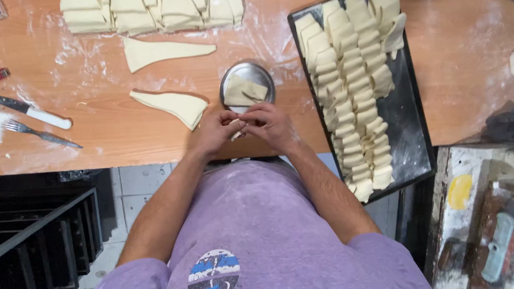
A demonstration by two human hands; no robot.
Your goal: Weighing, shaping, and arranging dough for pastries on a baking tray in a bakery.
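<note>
At the near table edge, both hands pinch one small dough piece (236, 127): left hand (215, 131) and right hand (271, 124) meet fingertip to fingertip, fingers curled around it. Just behind sits a round metal dish (246, 82) holding one folded dough slab. Two cut dough triangles (171, 105) lie left of the dish on floured wood, with a stacked dough sheet row (153, 7) at the far edge. One knife (24, 109) and one fork (39, 134) lie well apart to the left. One black baking tray (415, 123) on the right, packed with rolled pieces, overhangs the table (112, 139) front. Open wood between triangles and cutlery.
</note>
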